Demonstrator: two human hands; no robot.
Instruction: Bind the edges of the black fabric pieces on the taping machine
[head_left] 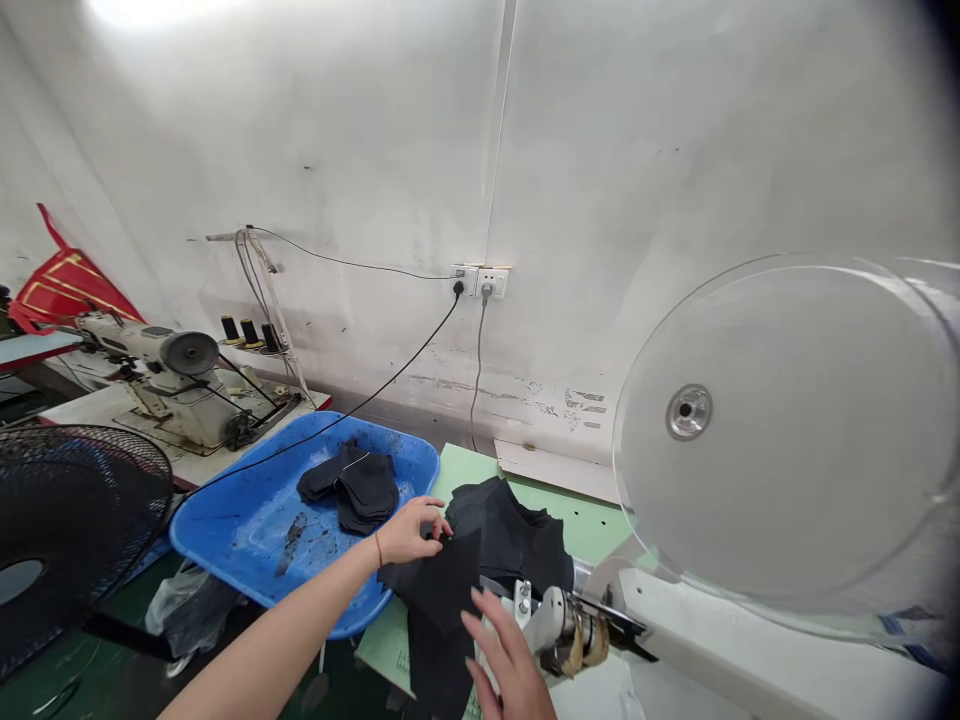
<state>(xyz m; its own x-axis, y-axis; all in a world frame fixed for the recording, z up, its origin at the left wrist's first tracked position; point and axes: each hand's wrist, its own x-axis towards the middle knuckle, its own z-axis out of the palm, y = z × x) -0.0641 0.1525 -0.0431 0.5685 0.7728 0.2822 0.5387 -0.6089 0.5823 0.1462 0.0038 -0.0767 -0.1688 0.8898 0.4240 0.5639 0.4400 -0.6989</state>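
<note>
Sewing machine [169, 385] behind blue tray [225, 540]; fan [67, 540] left.

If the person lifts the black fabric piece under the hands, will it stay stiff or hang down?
Probably it hangs down: the black fabric piece already droops over the green table edge. It looks thin, so likely light. The left hand pinches its corner easily, suggesting softness.

Scuffed white wall [315, 130] with sockets [480, 281]; floor probably green [45, 690].
</note>
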